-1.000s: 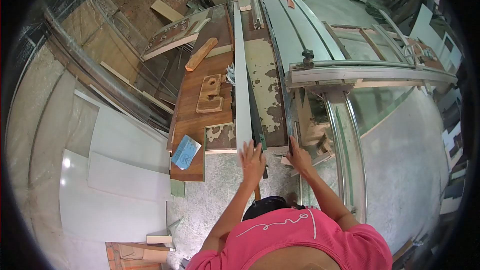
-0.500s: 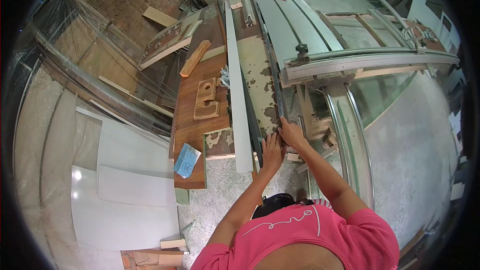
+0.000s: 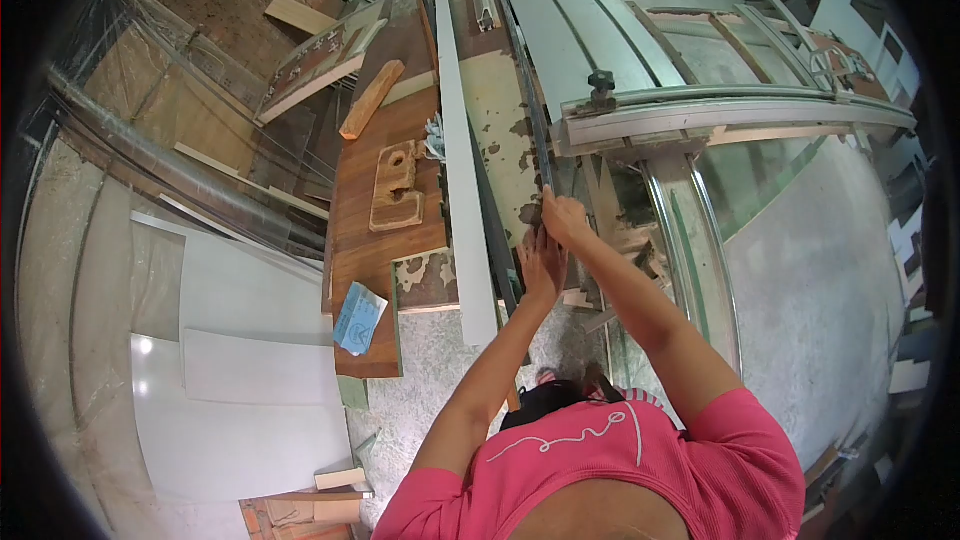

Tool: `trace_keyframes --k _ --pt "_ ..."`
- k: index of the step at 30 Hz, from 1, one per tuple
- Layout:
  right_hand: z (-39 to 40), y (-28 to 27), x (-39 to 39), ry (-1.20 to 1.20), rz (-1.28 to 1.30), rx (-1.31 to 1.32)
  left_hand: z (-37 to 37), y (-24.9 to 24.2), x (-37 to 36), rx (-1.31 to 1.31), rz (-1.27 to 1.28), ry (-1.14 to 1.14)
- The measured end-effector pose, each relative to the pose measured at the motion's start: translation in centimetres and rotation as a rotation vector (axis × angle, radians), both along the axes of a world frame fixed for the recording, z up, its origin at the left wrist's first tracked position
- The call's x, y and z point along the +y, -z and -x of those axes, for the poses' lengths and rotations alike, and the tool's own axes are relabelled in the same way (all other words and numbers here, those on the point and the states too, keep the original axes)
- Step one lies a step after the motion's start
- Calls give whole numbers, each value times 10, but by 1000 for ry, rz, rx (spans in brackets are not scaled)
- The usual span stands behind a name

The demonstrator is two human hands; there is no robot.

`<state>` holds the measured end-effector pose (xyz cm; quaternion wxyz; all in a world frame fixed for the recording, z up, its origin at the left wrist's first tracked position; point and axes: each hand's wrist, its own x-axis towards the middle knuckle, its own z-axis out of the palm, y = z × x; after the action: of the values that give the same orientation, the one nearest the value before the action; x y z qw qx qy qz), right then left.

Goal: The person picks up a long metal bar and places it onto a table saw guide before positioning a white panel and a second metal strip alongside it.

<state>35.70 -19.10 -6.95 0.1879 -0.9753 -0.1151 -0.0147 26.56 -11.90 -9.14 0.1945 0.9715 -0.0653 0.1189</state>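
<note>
My right hand [image 3: 567,219] has its fingers closed around the near end of a long, narrow dark strip [image 3: 538,130]. The strip runs away from me along the right edge of the worn, patchy table surface [image 3: 493,90]. Just below and left of it, my left hand [image 3: 543,265] lies with fingers stretched out at the table's near edge. What is under its palm is hidden. To the left of both hands, a long white board [image 3: 465,170] stretches lengthwise beside a dark rail [image 3: 492,210].
The sliding table [image 3: 585,40] with its crossbar fence [image 3: 720,115] stands to the right. On the brown wood top [image 3: 350,240] lie a notched wooden piece [image 3: 385,208], a wood block [image 3: 372,100] and a blue packet [image 3: 360,320]. White sheets [image 3: 240,430] lean at left.
Both hands have moved forward along the table, away from my body, with the arms reaching farther. The camera view has shifted slightly. The boards look unmoved on the table.
</note>
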Motion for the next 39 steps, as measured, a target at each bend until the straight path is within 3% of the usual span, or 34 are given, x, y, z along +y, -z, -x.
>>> trace_keyframes --k 8,12,18,20,23,25,27,29,33,36,38,39 --pt "-46 -1 15 -13 101 14 -43 -7 7 93 -369 -9" --pt "-69 0 24 26 216 68 -61 -3 10 27 -368 11" --pt "-96 7 34 124 238 245 -82 7 11 -69 -322 27" --pt "-99 -4 38 137 256 288 -92 11 10 -65 -201 42" --pt "-114 -6 43 218 246 286 -104 30 8 -166 -304 44" --pt "-126 -2 45 151 471 280 -111 33 9 -211 -270 73" --pt "-136 -8 44 164 456 317 -122 30 9 -250 -233 102" --pt "-139 -25 45 166 440 363 -133 16 9 -133 13 166" --pt "-164 -25 43 164 390 425 -155 30 6 36 -236 104" --pt "-181 -8 45 190 382 374 -170 37 9 -78 -177 158" --pt "-189 -5 46 215 390 318 -175 23 10 -137 64 243" --pt "-193 -5 46 221 393 305 -182 26 11 -132 60 245"
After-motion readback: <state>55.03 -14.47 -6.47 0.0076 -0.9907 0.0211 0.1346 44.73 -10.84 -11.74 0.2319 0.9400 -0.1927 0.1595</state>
